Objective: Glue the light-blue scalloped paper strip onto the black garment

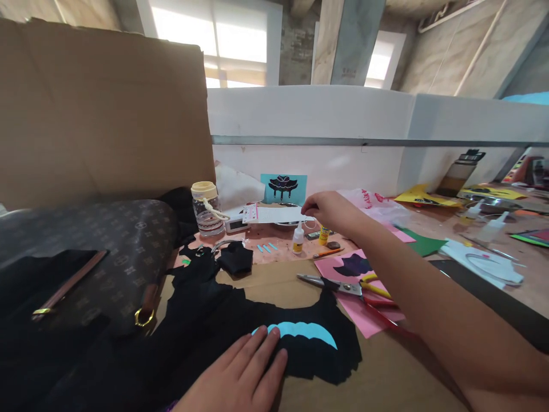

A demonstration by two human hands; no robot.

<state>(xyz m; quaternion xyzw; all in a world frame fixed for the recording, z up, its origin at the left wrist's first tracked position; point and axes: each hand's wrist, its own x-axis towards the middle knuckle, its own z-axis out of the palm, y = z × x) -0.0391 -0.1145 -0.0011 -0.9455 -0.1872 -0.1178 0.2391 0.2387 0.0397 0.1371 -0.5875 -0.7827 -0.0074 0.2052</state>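
Observation:
My left hand [244, 366] lies flat on black fabric [206, 312], fingers stretched out, their tips on the left end of a light-blue scalloped paper shape [306, 331]. Farther off, my right hand [326, 209] reaches out with fingers pinched at the right end of a white strip with a pink end [274, 215]. Whether the pinch holds the strip or something smaller I cannot tell. The strip overlaps a metal dish [287, 222]. Scissors with red and yellow handles [347, 286] lie beneath my right forearm, partly on pink paper [364, 320].
A patterned brown bag [128, 252] stands left, before a cardboard panel [103, 109]. Behind the fabric are a glass jar [208, 212], a glue bottle [298, 240], a yellow glue stick [324, 236] and a pencil [328, 253]. A blue card with a black motif [283, 189] leans on the partition.

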